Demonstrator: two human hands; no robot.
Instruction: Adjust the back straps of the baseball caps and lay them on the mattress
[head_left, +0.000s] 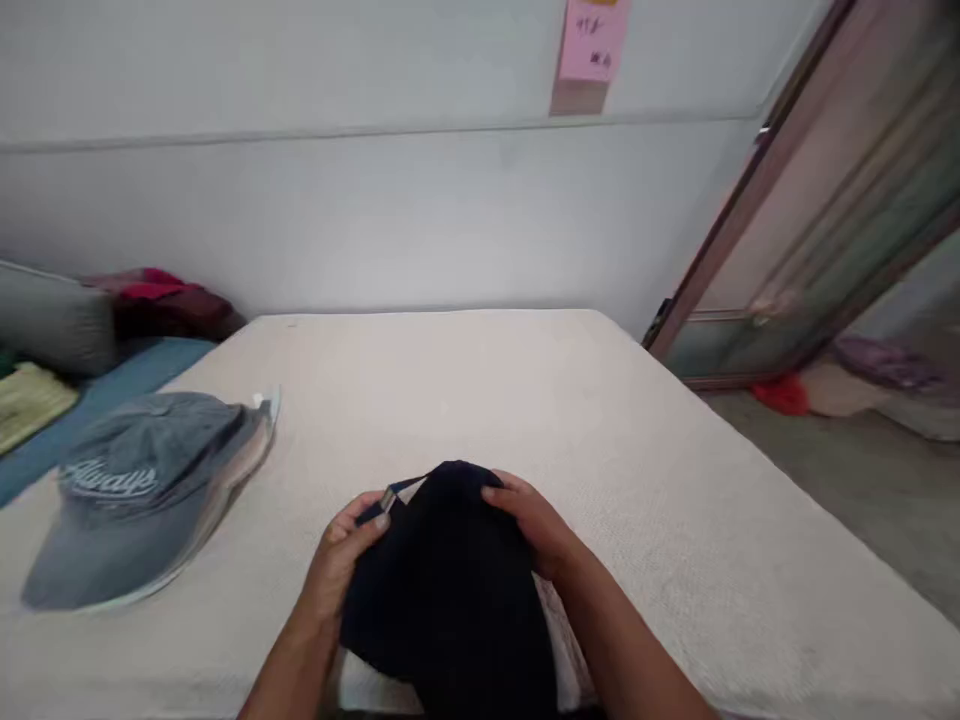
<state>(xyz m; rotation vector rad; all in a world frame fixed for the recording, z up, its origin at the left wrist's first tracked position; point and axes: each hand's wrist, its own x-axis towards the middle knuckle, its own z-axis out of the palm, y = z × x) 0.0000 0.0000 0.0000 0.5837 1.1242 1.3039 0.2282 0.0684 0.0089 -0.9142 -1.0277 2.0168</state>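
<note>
A dark navy baseball cap point(450, 590) is held up between both hands at the near edge of the table. My left hand point(349, 545) pinches the cap's back strap by its metal buckle point(388, 498). On the other side, my right hand point(529, 515) grips the cap's edge, with the thumb on the near face and the other fingers mostly hidden behind. The cap's lower part runs out of the picture at the bottom. To the left lies a stack of caps, topped by a grey-blue cap point(150, 490) with white "Always" lettering; a paler brim shows beneath it.
The caps are on a table with a cream cloth point(450, 380). Behind it stands a white wall point(375, 220) with a pink note point(592, 40). A grey cushion point(56, 320) and folded cloths sit at the left. At the right are a framed door point(750, 200) and a grey floor.
</note>
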